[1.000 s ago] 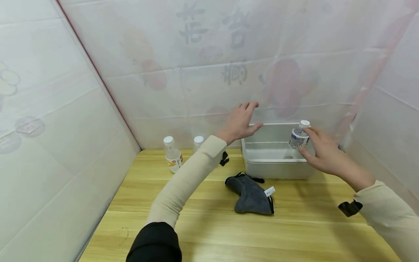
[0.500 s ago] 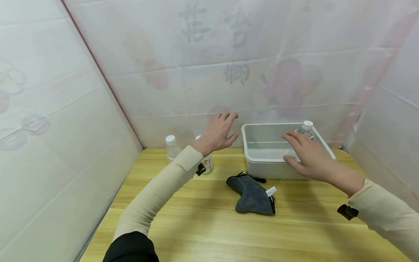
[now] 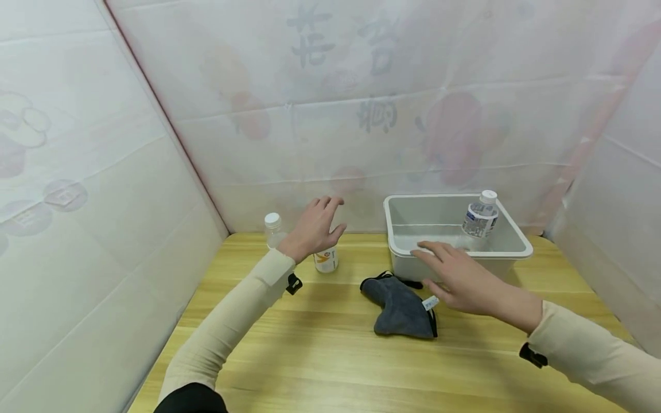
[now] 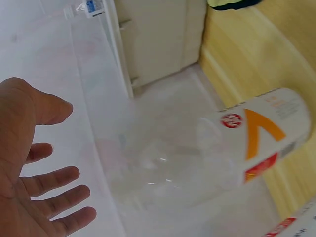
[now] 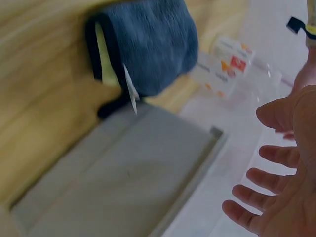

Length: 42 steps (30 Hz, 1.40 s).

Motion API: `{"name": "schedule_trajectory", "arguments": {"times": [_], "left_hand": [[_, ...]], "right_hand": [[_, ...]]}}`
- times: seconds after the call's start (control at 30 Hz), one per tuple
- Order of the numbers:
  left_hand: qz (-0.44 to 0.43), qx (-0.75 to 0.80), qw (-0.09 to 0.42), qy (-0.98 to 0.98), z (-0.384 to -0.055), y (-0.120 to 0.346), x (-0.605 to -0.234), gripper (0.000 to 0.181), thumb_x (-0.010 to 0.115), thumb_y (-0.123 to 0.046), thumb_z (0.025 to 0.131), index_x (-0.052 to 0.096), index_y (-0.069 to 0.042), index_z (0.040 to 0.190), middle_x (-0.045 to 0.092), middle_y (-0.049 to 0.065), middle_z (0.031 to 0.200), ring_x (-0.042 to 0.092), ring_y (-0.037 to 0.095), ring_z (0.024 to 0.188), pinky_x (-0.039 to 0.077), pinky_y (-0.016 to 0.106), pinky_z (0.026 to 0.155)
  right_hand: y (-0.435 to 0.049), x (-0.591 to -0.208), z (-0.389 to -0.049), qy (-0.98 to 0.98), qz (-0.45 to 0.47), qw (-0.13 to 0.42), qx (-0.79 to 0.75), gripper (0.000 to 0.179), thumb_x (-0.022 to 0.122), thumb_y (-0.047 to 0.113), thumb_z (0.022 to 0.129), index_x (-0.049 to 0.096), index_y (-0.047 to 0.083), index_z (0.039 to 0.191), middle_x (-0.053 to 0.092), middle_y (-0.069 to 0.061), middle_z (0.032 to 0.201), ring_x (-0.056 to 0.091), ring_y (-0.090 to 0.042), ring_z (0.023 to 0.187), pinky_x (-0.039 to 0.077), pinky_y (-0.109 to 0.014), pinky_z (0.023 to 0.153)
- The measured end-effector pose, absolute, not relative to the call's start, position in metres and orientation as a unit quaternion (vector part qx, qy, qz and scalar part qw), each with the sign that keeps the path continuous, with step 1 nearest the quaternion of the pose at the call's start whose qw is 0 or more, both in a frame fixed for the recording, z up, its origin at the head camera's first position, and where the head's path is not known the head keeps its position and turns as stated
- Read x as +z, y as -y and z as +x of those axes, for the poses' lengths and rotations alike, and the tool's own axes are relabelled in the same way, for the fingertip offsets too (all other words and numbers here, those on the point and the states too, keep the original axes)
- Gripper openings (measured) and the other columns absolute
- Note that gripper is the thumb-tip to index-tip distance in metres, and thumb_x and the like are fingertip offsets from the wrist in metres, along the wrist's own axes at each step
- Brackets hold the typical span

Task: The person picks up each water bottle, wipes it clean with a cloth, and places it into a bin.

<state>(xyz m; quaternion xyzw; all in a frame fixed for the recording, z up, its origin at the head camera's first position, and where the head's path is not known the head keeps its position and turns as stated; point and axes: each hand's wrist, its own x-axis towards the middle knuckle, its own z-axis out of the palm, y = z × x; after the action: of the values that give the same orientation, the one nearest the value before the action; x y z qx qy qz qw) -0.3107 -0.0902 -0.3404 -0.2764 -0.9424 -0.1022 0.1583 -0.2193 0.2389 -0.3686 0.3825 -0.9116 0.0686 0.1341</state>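
My left hand (image 3: 312,229), fingers spread and holding nothing, hovers above a clear bottle with an orange-marked label (image 3: 326,260); the hand and wrist hide its top in the head view. That bottle (image 4: 266,133) shows at close range in the left wrist view. To its left stands a second white-capped bottle (image 3: 273,223), partly behind my wrist. My right hand (image 3: 461,279), also with nothing in it, is over the front of a white plastic bin (image 3: 413,252). Inside the bin, at its right side, a third clear bottle (image 3: 480,217) stands slightly tilted.
A dark grey fabric piece with black edging and a white tag (image 3: 403,310) lies in front of the bin. The wooden table (image 3: 320,355) meets printed sheet walls (image 3: 351,143) at the back and sides.
My right hand has let go of the bottle in the bin and moved left and toward me. The left hand has moved left and down, from beside the bin to the labelled bottles.
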Motion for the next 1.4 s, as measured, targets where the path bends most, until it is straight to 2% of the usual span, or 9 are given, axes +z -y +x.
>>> {"name": "schedule_trajectory", "arguments": {"times": [0.27, 0.53, 0.73, 0.87, 1.0, 1.13, 1.4], "left_hand": [[-0.253, -0.136, 0.16, 0.945, -0.308, 0.103, -0.358, 0.045, 0.06, -0.028, 0.102, 0.048, -0.009, 0.141, 0.057, 0.015, 0.136, 0.054, 0.034, 0.124, 0.051, 0.047, 0.101], [-0.238, -0.147, 0.172, 0.945, -0.307, 0.11, -0.372, 0.041, 0.061, -0.026, 0.101, 0.051, -0.007, 0.136, 0.057, 0.015, 0.134, 0.056, 0.034, 0.121, 0.052, 0.047, 0.098], [-0.229, -0.156, 0.168, 0.946, -0.308, 0.111, -0.378, 0.039, 0.059, -0.026, 0.102, 0.051, -0.007, 0.135, 0.056, 0.016, 0.134, 0.055, 0.034, 0.121, 0.052, 0.047, 0.098], [-0.222, -0.165, 0.155, 0.948, -0.31, 0.112, -0.382, 0.039, 0.058, -0.025, 0.103, 0.048, -0.009, 0.137, 0.053, 0.016, 0.138, 0.054, 0.034, 0.122, 0.052, 0.047, 0.1], [-0.219, -0.177, 0.158, 0.946, -0.312, 0.113, -0.391, 0.04, 0.056, -0.023, 0.104, 0.046, -0.012, 0.14, 0.051, 0.016, 0.14, 0.054, 0.034, 0.123, 0.054, 0.047, 0.099], [-0.224, -0.2, 0.163, 0.94, -0.313, 0.113, -0.399, 0.043, 0.056, -0.019, 0.104, 0.043, -0.014, 0.144, 0.052, 0.017, 0.14, 0.057, 0.035, 0.122, 0.056, 0.048, 0.096], [-0.229, -0.236, 0.152, 0.932, -0.316, 0.109, -0.412, 0.05, 0.052, -0.018, 0.105, 0.034, -0.013, 0.152, 0.05, 0.022, 0.147, 0.056, 0.039, 0.13, 0.052, 0.052, 0.105]], "right_hand": [[-0.224, -0.393, -0.216, 0.9, 0.411, 0.121, 0.08, 0.057, 0.074, 0.019, 0.092, 0.052, 0.003, 0.143, 0.056, -0.022, 0.14, 0.059, -0.039, 0.125, 0.053, -0.057, 0.096], [-0.212, -0.421, -0.217, 0.913, 0.394, 0.032, 0.104, 0.055, 0.066, 0.025, 0.098, 0.05, 0.006, 0.147, 0.051, -0.022, 0.147, 0.054, -0.04, 0.131, 0.052, -0.06, 0.096], [-0.207, -0.438, -0.218, 0.915, 0.387, 0.009, 0.111, 0.057, 0.067, 0.025, 0.098, 0.049, 0.003, 0.147, 0.049, -0.025, 0.147, 0.052, -0.043, 0.133, 0.052, -0.059, 0.098], [-0.203, -0.446, -0.219, 0.919, 0.376, -0.01, 0.12, 0.061, 0.066, 0.03, 0.099, 0.045, 0.005, 0.151, 0.046, -0.023, 0.15, 0.049, -0.042, 0.135, 0.051, -0.058, 0.1], [-0.2, -0.452, -0.22, 0.921, 0.368, -0.022, 0.124, 0.062, 0.065, 0.031, 0.1, 0.042, 0.013, 0.154, 0.045, -0.022, 0.151, 0.048, -0.042, 0.137, 0.051, -0.059, 0.099], [-0.199, -0.456, -0.222, 0.92, 0.37, -0.029, 0.129, 0.057, 0.064, 0.031, 0.1, 0.046, 0.02, 0.153, 0.043, -0.025, 0.152, 0.046, -0.047, 0.137, 0.05, -0.064, 0.098], [-0.202, -0.466, -0.224, 0.917, 0.372, -0.051, 0.132, 0.048, 0.061, 0.031, 0.101, 0.054, 0.017, 0.146, 0.041, -0.028, 0.153, 0.041, -0.052, 0.139, 0.046, -0.068, 0.102]]}}
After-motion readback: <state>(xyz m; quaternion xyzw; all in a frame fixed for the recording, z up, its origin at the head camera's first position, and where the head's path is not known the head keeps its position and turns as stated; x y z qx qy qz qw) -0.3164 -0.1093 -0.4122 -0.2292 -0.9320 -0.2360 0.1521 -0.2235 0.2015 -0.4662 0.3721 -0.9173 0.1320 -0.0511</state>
